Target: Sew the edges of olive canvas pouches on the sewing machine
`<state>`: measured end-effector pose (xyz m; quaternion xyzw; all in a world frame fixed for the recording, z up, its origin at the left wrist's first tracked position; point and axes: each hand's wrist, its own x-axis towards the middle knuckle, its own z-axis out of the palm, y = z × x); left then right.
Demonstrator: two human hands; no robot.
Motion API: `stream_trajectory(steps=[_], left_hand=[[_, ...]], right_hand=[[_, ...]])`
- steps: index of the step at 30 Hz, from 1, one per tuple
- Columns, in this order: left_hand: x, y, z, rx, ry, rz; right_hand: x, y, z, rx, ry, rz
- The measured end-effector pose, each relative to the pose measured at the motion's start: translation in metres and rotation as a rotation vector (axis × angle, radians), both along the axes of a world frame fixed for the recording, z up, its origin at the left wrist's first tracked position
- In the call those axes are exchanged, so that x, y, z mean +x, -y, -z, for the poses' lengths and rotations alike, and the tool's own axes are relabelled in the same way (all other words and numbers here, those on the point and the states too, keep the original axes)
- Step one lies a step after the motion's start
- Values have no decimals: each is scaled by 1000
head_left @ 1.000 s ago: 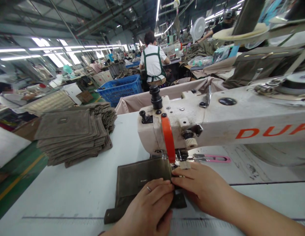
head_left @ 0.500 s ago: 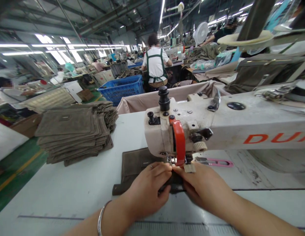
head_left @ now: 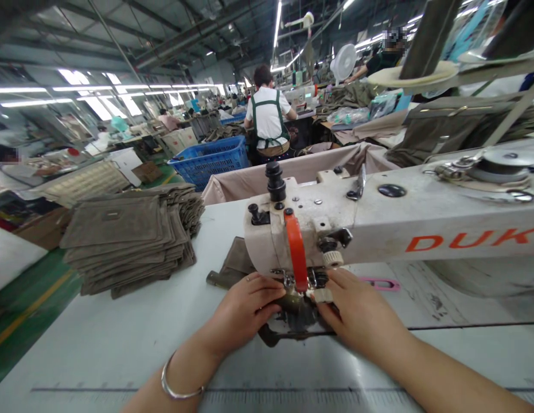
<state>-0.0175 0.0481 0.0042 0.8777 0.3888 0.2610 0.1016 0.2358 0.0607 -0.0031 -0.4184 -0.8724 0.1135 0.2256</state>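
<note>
An olive-brown fabric piece (head_left: 238, 256) lies at an angle under the sewing machine (head_left: 267, 241), its near edge folded into a roll. My left hand (head_left: 249, 304) is closed on that rolled edge, thumb and fingers pinching it just left of the needle area. To the right of the presser foot, my right hand (head_left: 361, 312) grips the fabric's other side, with its fingertips partly hidden by machine parts. An orange guard (head_left: 296, 249) stands in front of the needle, which I cannot see clearly. Behind my right hand lie pink-handled thread snips (head_left: 385, 284), partly covered.
A tall stack of olive-brown fabric pieces (head_left: 124, 241) stands on the left of the white table (head_left: 98, 344). Beyond the table are a pinkish cloth-lined bin (head_left: 236, 178) and a blue crate (head_left: 210, 162). A person in a green apron (head_left: 269, 117) sits farther back.
The fabric piece has turned, and its far part now slants beneath the machine head. My left hand has shifted slightly left with the rolled edge; my right fingers reach farther behind the presser foot.
</note>
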Motion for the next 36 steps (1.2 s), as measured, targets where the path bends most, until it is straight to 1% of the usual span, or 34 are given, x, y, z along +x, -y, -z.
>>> stream_trajectory(steps=[2,4,9,11,16,20,25,30,36], left_hand=[[6,5,1,10,23,-9],[15,12,3,29,30,-24],[32,23,8,76,16,-92],[35,24,10,101,29,-103],[37,22,11,92,60,-139],[38,16,11,88,74,-162],[38,4,11,64,67,-158],[38,-3,13,79,47,-186],[38,-5,14,116,62,-199]], right_hand=[[1,0,-1,14,63,13],[1,2,-1,27,57,3],[-5,8,4,-10,-100,-186],[-7,9,8,-23,-135,-215],[-9,9,13,33,-182,-202],[-10,6,10,96,-146,-172],[-12,-1,9,149,-103,-121],[-15,-7,13,146,-110,-88],[-16,-7,16,149,-142,-83]])
